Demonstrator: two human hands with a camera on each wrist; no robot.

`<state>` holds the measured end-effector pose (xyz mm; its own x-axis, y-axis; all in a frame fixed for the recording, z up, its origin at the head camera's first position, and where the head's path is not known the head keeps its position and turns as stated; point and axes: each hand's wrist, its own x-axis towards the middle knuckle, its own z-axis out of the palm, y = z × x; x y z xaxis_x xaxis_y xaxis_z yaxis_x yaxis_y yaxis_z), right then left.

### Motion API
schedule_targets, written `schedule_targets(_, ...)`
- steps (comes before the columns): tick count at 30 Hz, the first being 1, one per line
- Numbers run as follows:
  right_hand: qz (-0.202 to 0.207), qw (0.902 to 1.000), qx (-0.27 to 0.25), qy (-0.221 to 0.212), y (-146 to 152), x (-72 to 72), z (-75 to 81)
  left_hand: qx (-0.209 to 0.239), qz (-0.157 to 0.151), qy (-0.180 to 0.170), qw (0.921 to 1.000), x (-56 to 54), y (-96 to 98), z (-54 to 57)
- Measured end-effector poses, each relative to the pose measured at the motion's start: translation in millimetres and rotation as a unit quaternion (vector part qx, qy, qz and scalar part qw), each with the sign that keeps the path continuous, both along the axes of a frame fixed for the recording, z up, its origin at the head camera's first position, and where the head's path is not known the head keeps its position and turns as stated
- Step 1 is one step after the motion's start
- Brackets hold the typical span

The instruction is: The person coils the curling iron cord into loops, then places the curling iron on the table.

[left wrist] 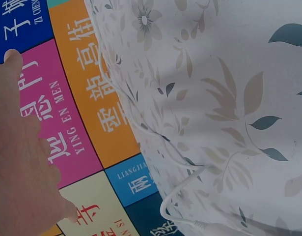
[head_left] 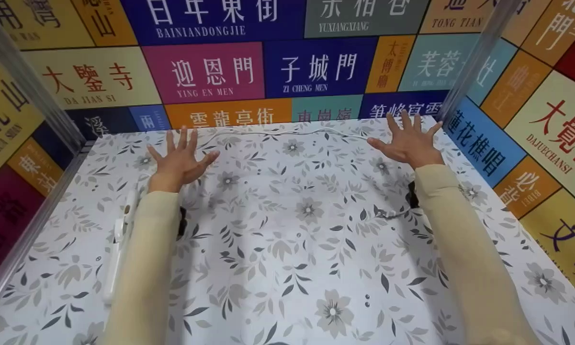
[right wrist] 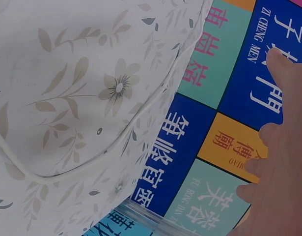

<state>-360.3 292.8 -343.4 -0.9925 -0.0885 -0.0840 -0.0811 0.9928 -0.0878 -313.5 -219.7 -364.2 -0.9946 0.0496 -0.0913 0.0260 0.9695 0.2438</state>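
Note:
My left hand (head_left: 178, 160) is held out toward the back left of the table with fingers and thumb spread, holding nothing. At the back right, my right hand (head_left: 409, 143) is spread in the same way, with nothing in it. A thin white cable (head_left: 287, 132) runs along the back edge of the table between them. The left wrist view shows a stretch of the cable (left wrist: 190, 166) bending near the edge, beside that hand. On the right, the cable (right wrist: 67, 174) curves across the patterned cover.
Beside the left forearm lies a long white object (head_left: 111, 280), partly hidden by the sleeve. The table (head_left: 268, 268) has a white floral cover. Panels with coloured lettering (head_left: 203, 72) stand behind and at both sides, with clear corner posts (head_left: 479, 57). Dark wrist gear (head_left: 413, 194) shows under the right sleeve.

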Motion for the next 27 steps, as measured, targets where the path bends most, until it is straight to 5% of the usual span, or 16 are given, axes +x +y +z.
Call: schedule_targets(27, 0.01, 0.9998, 0.015, 0.002, 1.8, 5.4, 2.2, -0.011, 0.006, 0.001, 0.9999, 13.1, -26.3, 3.9)
